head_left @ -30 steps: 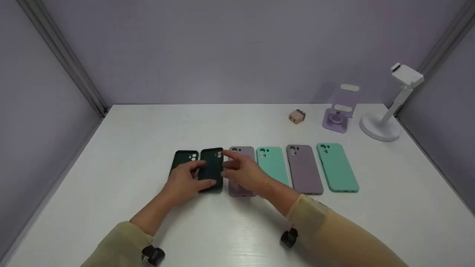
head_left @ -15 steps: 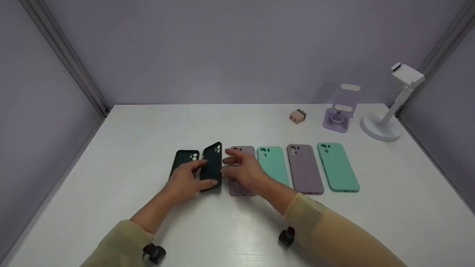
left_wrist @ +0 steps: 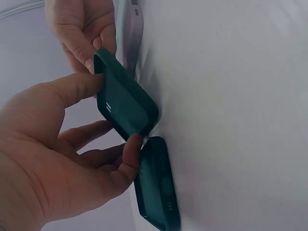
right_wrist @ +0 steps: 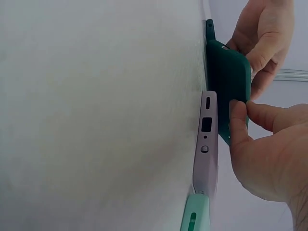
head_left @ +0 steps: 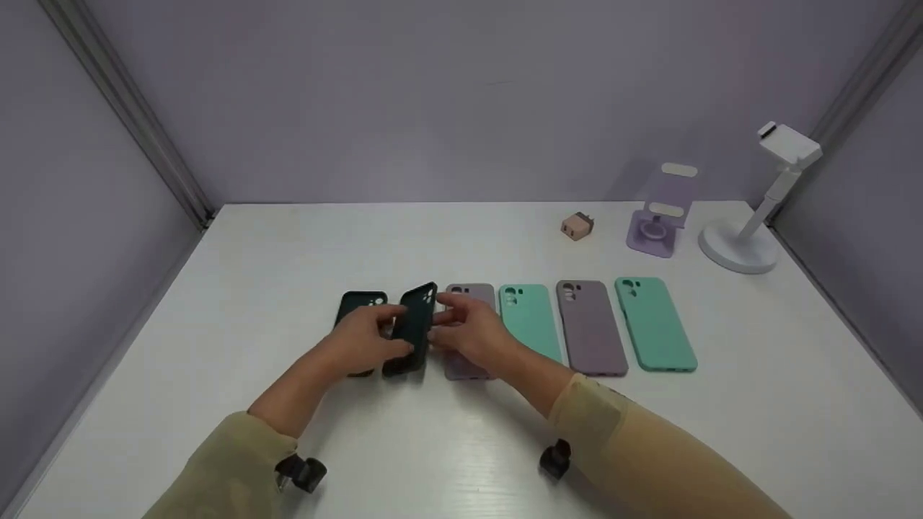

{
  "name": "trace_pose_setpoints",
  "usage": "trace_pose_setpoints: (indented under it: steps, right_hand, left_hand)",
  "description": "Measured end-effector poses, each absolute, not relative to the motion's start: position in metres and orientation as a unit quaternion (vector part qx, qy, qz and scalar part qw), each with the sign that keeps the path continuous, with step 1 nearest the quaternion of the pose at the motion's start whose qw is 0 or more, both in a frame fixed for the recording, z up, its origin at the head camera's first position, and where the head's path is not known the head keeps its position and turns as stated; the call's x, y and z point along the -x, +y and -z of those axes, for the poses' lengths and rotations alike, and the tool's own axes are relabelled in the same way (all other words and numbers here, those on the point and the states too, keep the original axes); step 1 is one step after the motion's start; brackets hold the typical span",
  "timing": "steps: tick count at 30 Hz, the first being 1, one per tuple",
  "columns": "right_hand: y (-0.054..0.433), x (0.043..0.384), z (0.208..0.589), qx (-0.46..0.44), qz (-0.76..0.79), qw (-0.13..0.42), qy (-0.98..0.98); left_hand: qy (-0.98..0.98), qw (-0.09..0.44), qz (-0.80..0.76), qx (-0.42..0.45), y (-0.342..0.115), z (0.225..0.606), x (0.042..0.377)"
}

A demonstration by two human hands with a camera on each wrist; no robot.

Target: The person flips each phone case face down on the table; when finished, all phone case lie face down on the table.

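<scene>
A dark green phone case (head_left: 416, 324), hollow side up, is tilted with its right edge raised. My right hand (head_left: 477, 333) pinches that raised edge; in the right wrist view the fingertips (right_wrist: 236, 108) lie against the back of the case. From the other side my left hand (head_left: 360, 342) holds it, its thumb (left_wrist: 86, 85) at the inside near the raised edge and other fingers by the lower edge. A second dark green case (left_wrist: 154, 185) lies hollow side up just left of it, partly hidden under my left hand in the head view.
To the right lie a mauve case (head_left: 472, 369), a mint case (head_left: 530, 321), a larger mauve case (head_left: 593, 328) and a larger green case (head_left: 656, 324). Behind them stand a pink charger plug (head_left: 577, 226), a purple phone stand (head_left: 652, 241) and a white stand (head_left: 739, 249).
The dark green case has gone from flat to tilted, its right edge lifted. My left hand has shifted slightly left; the right hand stays near the raised edge.
</scene>
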State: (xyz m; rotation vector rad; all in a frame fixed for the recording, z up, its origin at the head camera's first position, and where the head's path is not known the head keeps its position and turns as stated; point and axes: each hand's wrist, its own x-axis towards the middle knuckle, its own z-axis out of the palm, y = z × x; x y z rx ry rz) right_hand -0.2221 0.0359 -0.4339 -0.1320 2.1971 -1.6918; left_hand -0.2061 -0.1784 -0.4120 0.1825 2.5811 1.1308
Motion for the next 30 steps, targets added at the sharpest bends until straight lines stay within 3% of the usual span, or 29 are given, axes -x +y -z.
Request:
trace_pose_setpoints:
  steps: [17, 30]
  right_hand:
    - [0.0379, 0.2248, 0.4325, 0.046, 0.645, 0.21, 0.733]
    - [0.0303, 0.2224, 0.4283, 0.053, 0.676, 0.224, 0.7]
  left_hand:
    - [0.832, 0.208, -0.509, -0.066, -0.1862, 0.4079, 0.2086]
    - [0.823, 0.211, -0.52, -0.083, -0.1869, 0.4087, 0.2087]
